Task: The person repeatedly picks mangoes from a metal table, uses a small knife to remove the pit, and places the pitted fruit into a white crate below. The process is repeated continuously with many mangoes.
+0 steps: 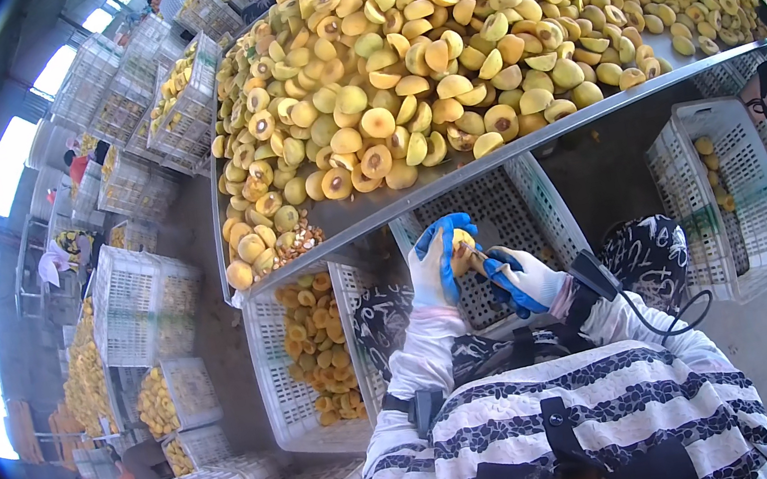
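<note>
My left hand (433, 264) grasps one yellow peach (463, 239), blue-coated fingers curled round it, above the middle crate (547, 202). My right hand (523, 278) is closed on what looks like a slim implement (479, 262) meeting the fruit; its working end is too small to make out. To do this well, I judge I should cup the peach firmly, make short, controlled strokes, and hold my left fingers clear of the implement's path. I count two gloved hands, one held peach, one apparent implement and one metal table (586, 117). Three white crates are nearest: the middle one, a left crate (275, 379) of peach halves (318, 347), and a right crate (743, 144) with some fruit. The heaped fruit (377, 123) on the table defies counting.
</note>
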`<state>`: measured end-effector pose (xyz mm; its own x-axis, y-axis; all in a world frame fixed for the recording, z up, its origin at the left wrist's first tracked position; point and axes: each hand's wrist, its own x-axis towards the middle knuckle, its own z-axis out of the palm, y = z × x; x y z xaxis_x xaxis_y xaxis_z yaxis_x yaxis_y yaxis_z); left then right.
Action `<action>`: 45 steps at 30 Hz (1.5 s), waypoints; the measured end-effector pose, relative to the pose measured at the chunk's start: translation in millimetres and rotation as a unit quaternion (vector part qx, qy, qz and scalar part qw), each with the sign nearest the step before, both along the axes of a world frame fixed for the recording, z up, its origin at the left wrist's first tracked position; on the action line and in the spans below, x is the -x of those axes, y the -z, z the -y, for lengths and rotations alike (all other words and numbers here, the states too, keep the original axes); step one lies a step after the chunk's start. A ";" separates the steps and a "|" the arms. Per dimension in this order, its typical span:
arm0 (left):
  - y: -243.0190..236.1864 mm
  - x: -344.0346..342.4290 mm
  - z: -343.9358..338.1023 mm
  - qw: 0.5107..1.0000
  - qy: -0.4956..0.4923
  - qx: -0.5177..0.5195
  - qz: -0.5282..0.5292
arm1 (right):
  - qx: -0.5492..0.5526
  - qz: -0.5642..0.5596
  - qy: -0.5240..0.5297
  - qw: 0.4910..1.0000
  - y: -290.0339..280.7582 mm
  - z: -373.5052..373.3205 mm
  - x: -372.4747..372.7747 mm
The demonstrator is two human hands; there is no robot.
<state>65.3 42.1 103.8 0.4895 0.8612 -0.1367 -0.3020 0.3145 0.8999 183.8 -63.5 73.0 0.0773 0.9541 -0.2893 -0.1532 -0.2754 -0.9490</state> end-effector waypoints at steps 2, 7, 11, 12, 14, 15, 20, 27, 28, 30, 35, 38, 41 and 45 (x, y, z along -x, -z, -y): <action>-0.7 -3.5 6.8 0.997 -0.058 0.010 0.058 | -0.042 -0.019 -0.005 0.999 2.1 2.2 -1.0; 3.5 -5.6 17.8 0.992 -0.102 0.043 0.065 | 0.025 -0.144 -0.019 0.989 0.0 5.1 4.4; 9.1 -6.7 11.6 0.990 -0.102 0.067 0.073 | -0.266 0.181 0.104 0.941 -5.4 -1.9 17.2; 9.4 -6.3 10.1 0.993 -0.116 0.014 0.037 | -0.166 0.133 0.075 0.974 -7.8 3.7 17.1; 9.1 -7.3 8.4 0.994 -0.097 -0.049 -0.004 | -0.005 -0.061 0.063 0.996 -12.8 7.4 18.8; 8.4 -8.4 8.5 0.993 -0.099 -0.061 -0.004 | 0.076 -0.176 0.040 0.981 -15.9 11.5 17.3; 2.8 -5.1 10.5 0.995 -0.091 -0.018 0.049 | -0.206 0.156 0.094 0.961 -30.4 4.6 19.7; 2.8 1.1 11.2 0.989 -0.085 -0.120 -0.019 | 0.052 -0.132 0.024 0.990 -40.1 12.2 19.1; 2.9 1.1 10.9 0.987 -0.094 -0.127 -0.026 | -0.086 0.090 0.067 0.990 -39.1 13.2 19.3; 2.2 0.9 10.5 0.987 -0.084 -0.134 -0.031 | -0.161 0.171 0.070 0.969 -35.3 12.8 19.6; -4.7 3.9 11.3 0.998 -0.037 -0.038 -0.015 | -0.014 -0.169 -0.007 0.985 -21.6 11.9 10.0; -7.1 4.4 11.7 0.997 -0.018 -0.060 -0.043 | -0.182 0.040 0.022 0.982 -17.2 10.4 12.3; -5.3 2.9 11.9 0.997 -0.027 -0.053 -0.040 | 0.006 -0.122 0.042 0.992 -20.3 14.1 18.1; -0.7 0.0 14.2 0.991 -0.045 -0.117 -0.056 | 0.033 -0.150 0.021 0.988 -29.9 14.8 18.3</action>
